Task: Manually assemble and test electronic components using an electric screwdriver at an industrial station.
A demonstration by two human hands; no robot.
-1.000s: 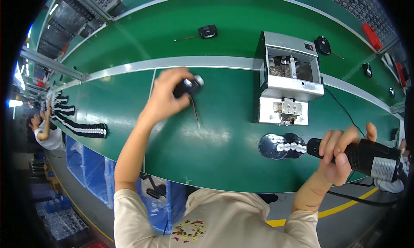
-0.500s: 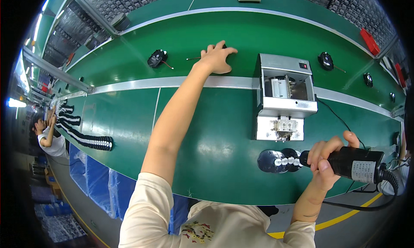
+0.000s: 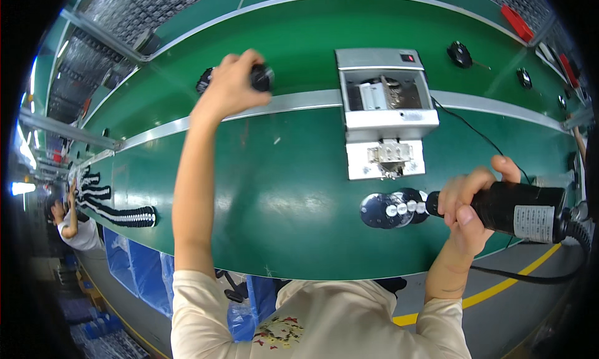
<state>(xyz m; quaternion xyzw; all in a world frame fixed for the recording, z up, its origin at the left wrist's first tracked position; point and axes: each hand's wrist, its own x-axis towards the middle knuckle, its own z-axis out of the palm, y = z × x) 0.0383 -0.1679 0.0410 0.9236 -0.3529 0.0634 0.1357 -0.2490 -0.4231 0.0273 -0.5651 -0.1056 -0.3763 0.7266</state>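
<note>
My left hand (image 3: 232, 84) reaches far across the green bench and is closed on a small black part (image 3: 261, 77) just beyond the silver rail (image 3: 293, 103). A second black part (image 3: 204, 81) peeks out to the left of that hand. My right hand (image 3: 469, 204) grips a black electric screwdriver (image 3: 521, 210) held level near the bench's front edge, its tip pointing left. Just off the tip lies a dark round disc with silver caps (image 3: 393, 209).
A grey metal box-shaped fixture (image 3: 384, 115) stands mid-bench behind the disc. More small black parts (image 3: 460, 53) lie on the far belt at right. A row of black-and-white pieces (image 3: 118, 209) lies at the left, near another person (image 3: 65, 218). A cable (image 3: 536, 278) trails from the screwdriver.
My left hand put one black part on the far belt, then closed on another beyond the rail. The right hand keeps the screwdriver by the disc.
</note>
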